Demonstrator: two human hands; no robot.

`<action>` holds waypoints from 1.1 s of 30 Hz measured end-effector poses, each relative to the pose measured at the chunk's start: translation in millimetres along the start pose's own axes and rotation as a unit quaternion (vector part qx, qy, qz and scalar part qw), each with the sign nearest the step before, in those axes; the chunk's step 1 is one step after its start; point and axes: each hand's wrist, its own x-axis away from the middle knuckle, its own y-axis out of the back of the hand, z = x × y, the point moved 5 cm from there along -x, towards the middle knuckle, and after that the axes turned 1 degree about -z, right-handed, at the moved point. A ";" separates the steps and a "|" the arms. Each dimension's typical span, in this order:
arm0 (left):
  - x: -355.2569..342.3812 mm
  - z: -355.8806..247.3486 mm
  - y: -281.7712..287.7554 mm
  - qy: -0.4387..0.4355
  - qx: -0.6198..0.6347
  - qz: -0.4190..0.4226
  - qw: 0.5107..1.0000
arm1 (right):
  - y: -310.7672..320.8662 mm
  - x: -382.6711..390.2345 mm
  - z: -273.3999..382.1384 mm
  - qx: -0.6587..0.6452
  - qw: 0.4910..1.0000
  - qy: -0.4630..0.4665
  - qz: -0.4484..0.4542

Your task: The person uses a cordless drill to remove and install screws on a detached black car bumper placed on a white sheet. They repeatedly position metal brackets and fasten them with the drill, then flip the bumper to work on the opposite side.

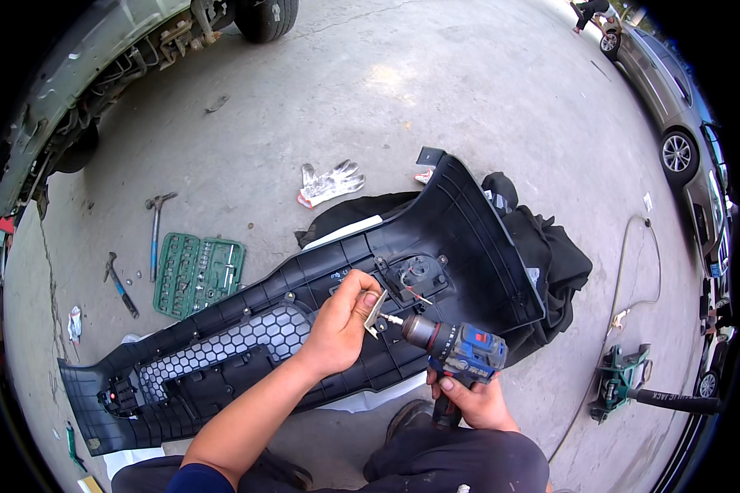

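Between the thumb and fingers of my left hand (pixel 345 323) is a small, light metal bracket (pixel 376 315). My right hand (pixel 469 398) grips the handle of a blue and black cordless drill (pixel 469 352). The drill points left, and its bit tip meets or nearly meets the bracket; I cannot tell which. Under both hands lies a long black plastic car bumper (pixel 370 361), inner side up, with a honeycomb grille (pixel 230 353) at left. A round lamp-like fitting (pixel 419 271) with thin wires sits in it just beyond my left hand.
Beyond the bumper lie a white work glove (pixel 330 182) and dark cloth (pixel 551 263). At left are a green socket set (pixel 197 274) and two hammers (pixel 155 234). A green floor jack (pixel 625 378) stands right. A raised vehicle (pixel 82 74) and parked cars (pixel 658 90) flank the concrete.
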 end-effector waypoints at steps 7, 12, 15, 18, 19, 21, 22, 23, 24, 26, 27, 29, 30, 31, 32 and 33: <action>-1.2 3.7 0.4 0.007 0.005 0.003 1.000 | 1.2 -0.1 -2.4 0.004 1.000 0.004 -0.005; -2.5 3.4 -2.9 0.018 0.033 0.016 0.999 | 1.9 1.3 -0.9 0.012 1.000 0.006 -0.012; -3.6 8.5 -3.0 0.022 0.046 0.024 0.998 | 2.4 1.8 -0.8 0.003 1.000 0.009 -0.011; -3.0 6.9 -5.6 0.041 0.045 0.033 0.998 | 5.6 2.7 -1.9 0.009 1.000 0.012 -0.013; -3.3 7.6 -5.5 0.041 0.042 0.034 0.998 | 5.7 3.3 -2.2 0.009 1.000 0.008 -0.015; -3.7 11.4 -4.9 0.039 0.037 0.036 0.998 | 6.2 5.2 -2.9 0.011 1.000 0.001 -0.020; -3.4 13.4 -5.4 0.036 0.021 0.039 0.998 | 8.0 6.1 -4.7 0.015 1.000 -0.005 -0.023; -2.9 15.3 -5.9 0.032 0.005 0.041 0.999 | 10.2 6.8 -7.7 0.019 0.999 -0.011 -0.026; -2.9 16.6 -7.1 0.029 -0.011 0.043 0.999 | 12.7 8.4 -9.2 0.025 0.999 -0.017 -0.029; -1.7 20.7 -9.1 0.073 0.005 0.064 0.995 | 12.6 13.0 -10.1 0.025 0.998 -0.042 -0.051; -1.0 23.9 -11.6 0.095 0.014 0.075 0.993 | 13.3 16.2 -11.0 0.027 0.996 -0.056 -0.062; 0.1 32.5 -16.7 0.100 0.008 0.089 0.991 | 16.6 21.2 -17.4 0.018 0.996 -0.059 -0.072; 2.4 37.8 -18.9 0.104 0.004 0.095 0.990 | 18.9 23.9 -21.2 0.013 0.995 -0.063 -0.076; 4.4 42.6 -21.6 0.118 0.017 0.104 0.987 | 21.6 26.0 -23.3 0.025 0.994 -0.071 -0.074; 6.3 47.3 -24.6 0.131 0.030 0.112 0.984 | 24.4 28.1 -24.6 0.024 0.994 -0.073 -0.074; 8.6 52.8 -28.3 0.145 0.042 0.123 0.981 | 26.6 31.2 -26.3 0.023 0.994 -0.074 -0.075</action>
